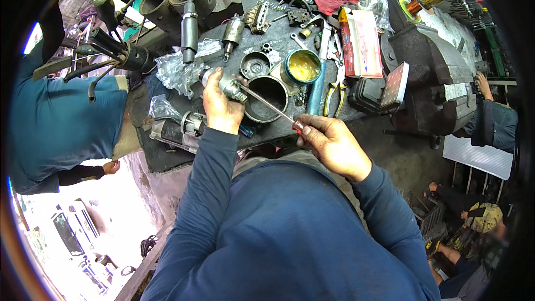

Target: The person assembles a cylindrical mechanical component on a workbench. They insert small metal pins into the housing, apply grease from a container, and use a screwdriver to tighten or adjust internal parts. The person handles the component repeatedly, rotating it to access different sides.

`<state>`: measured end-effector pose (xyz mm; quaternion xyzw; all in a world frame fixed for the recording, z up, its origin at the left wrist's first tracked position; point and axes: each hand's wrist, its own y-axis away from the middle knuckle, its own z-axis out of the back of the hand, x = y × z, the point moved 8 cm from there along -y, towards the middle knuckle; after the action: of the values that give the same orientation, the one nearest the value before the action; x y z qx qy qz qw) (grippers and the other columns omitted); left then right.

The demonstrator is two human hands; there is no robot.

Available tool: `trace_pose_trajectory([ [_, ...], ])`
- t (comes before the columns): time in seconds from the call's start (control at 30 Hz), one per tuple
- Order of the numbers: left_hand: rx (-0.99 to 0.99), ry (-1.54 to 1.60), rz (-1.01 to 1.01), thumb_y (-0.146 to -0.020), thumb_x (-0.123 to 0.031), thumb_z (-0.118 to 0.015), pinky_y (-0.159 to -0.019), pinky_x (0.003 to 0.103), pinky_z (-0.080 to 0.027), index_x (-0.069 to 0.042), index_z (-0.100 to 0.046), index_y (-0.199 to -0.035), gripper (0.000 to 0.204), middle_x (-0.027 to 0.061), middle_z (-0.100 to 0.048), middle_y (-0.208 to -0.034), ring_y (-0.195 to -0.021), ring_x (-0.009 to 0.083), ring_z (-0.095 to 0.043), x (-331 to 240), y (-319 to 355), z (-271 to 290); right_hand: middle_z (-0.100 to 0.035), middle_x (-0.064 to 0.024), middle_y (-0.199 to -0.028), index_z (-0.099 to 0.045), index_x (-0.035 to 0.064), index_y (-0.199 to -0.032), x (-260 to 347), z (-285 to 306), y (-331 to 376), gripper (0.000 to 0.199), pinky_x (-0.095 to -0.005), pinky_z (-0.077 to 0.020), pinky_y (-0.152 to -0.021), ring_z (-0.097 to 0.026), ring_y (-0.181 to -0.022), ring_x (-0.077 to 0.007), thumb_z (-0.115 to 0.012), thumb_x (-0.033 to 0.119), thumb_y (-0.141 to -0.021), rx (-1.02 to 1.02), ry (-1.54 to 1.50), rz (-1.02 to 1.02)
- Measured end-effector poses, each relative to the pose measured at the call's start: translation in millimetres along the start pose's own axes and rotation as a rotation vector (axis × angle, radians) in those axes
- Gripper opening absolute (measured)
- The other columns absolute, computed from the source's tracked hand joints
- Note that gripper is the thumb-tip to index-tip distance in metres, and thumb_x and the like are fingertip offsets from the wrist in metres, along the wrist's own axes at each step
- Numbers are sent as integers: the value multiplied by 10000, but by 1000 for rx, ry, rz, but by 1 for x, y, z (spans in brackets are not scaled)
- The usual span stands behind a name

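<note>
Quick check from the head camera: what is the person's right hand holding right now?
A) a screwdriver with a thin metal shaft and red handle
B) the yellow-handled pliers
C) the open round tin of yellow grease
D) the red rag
A: the right hand grips the red-handled screwdriver with the thin metal shaft, whose tip reaches the small silver metal part held in the left hand.

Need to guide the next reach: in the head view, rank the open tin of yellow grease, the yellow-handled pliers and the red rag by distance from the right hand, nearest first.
1. Yellow-handled pliers: just above the right hand, on the bench.
2. Open tin of yellow grease: farther up, slightly to its left.
3. Red rag: at the far back of the bench.
</note>
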<state>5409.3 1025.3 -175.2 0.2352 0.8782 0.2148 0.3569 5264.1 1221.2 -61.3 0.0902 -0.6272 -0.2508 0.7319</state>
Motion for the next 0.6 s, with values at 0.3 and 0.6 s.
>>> trace_pose_trajectory([
  [0.3,-19,18,-25,-953,-180,-638,-735,426,-582,-100,-561,-1074,165,88,-633,-854,-765,247,-647,-2,2,-1,-686,-63,-971,-712,156,-1213,44,-15,36,447,-360,-571,-691,-685,-785,-240,-699,65,-776,-436,920,678],
  [0.6,-28,11,-25,-965,-187,-626,-743,426,-582,-100,-562,-1080,157,99,-626,-843,-757,251,-645,-1,10,3,-712,-187,-1029,-659,-15,-1237,22,4,22,385,-370,-566,-807,-698,-872,-366,-686,11,-853,-274,515,302],
])
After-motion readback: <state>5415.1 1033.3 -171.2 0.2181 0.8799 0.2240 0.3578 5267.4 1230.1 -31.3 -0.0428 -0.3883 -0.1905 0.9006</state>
